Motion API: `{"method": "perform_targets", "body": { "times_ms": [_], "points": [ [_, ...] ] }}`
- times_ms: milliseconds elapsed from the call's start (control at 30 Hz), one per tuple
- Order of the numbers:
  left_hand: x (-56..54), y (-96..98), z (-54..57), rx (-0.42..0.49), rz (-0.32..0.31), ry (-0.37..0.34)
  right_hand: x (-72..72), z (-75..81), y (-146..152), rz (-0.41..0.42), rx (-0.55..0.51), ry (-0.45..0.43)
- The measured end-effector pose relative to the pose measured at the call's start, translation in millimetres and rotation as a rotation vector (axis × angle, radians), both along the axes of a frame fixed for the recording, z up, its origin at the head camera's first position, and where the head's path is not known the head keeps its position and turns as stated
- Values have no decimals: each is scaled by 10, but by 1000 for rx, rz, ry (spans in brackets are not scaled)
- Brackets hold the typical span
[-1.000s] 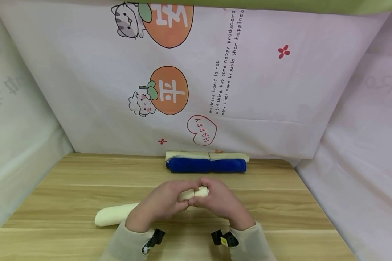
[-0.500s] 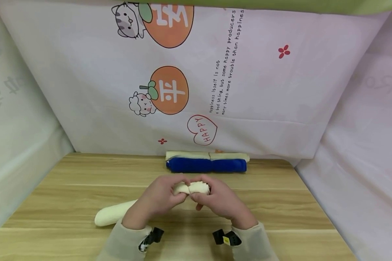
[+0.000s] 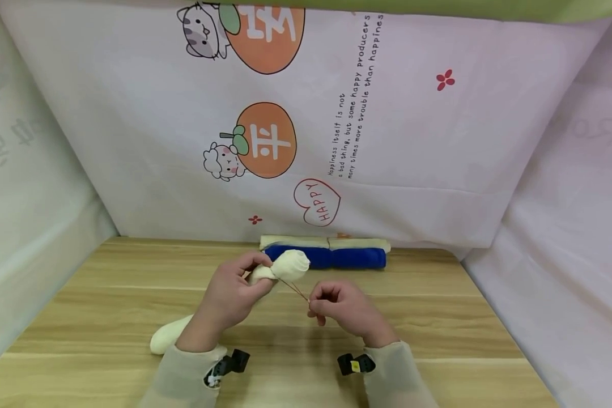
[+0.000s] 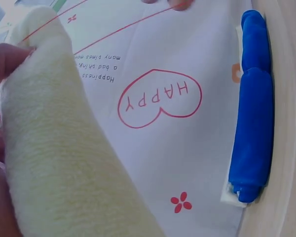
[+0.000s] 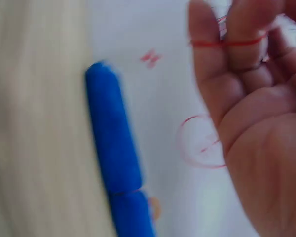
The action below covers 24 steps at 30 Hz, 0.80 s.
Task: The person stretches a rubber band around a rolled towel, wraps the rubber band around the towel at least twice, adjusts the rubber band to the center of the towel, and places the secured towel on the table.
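Note:
A rolled cream towel (image 3: 290, 265) is gripped near its far end by my left hand (image 3: 229, 294), fingers and thumb around it. It narrows at a pinched-in spot by the fingertips. In the left wrist view the fuzzy towel roll (image 4: 64, 138) runs toward the camera. Past the left forearm, a cream end (image 3: 168, 334) shows low on the table side, seemingly the same roll. My right hand (image 3: 344, 309) holds a thin red rubber band (image 3: 294, 289), stretched taut from the towel. In the right wrist view the band (image 5: 244, 43) crosses its curled fingers.
At the back of the wooden table (image 3: 428, 317) lies a rolled blue towel (image 3: 354, 258) with a band around its middle. Behind it is another cream roll (image 3: 362, 242), against the printed cloth wall (image 3: 408, 141). Cloth walls also stand at left and right.
The hands have moved apart. My left hand has raised the towel's far end, and my right hand has drawn the rubber band out toward the right and nearer the body.

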<state>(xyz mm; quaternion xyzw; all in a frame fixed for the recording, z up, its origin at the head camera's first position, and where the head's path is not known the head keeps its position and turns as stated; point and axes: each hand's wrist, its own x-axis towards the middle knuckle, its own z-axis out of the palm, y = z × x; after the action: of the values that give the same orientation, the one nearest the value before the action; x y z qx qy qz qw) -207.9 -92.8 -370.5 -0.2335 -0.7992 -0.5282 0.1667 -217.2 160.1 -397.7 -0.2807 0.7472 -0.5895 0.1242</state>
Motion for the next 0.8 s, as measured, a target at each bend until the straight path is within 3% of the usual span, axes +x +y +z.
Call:
{"method": "perform_targets", "body": {
  "times_ms": [200, 300, 400, 533, 667, 733, 800],
  "points": [
    [-44, 20, -21, 59, 74, -84, 12, -46, -50, 263, -165, 10],
    [-78, 28, -34, 108, 111, -135, 67, 28, -129, 387, -179, 134],
    [-105, 44, -46, 137, 127, -185, 166, 152, -234, 414, -188, 371],
    [-111, 92, -62, 122, 99, -245, 340, 331, -457, 326, -217, 789],
    [-93, 176, -87, 73, 16, -281, 469, 407, -696, 132, -138, 1195],
    [-87, 208, -106, 40, -16, -267, 496, 390, -761, 25, -87, 1312],
    [-84, 222, -119, 10, 7, -257, 497, 356, -786, -103, -71, 1376]
  ]
}}
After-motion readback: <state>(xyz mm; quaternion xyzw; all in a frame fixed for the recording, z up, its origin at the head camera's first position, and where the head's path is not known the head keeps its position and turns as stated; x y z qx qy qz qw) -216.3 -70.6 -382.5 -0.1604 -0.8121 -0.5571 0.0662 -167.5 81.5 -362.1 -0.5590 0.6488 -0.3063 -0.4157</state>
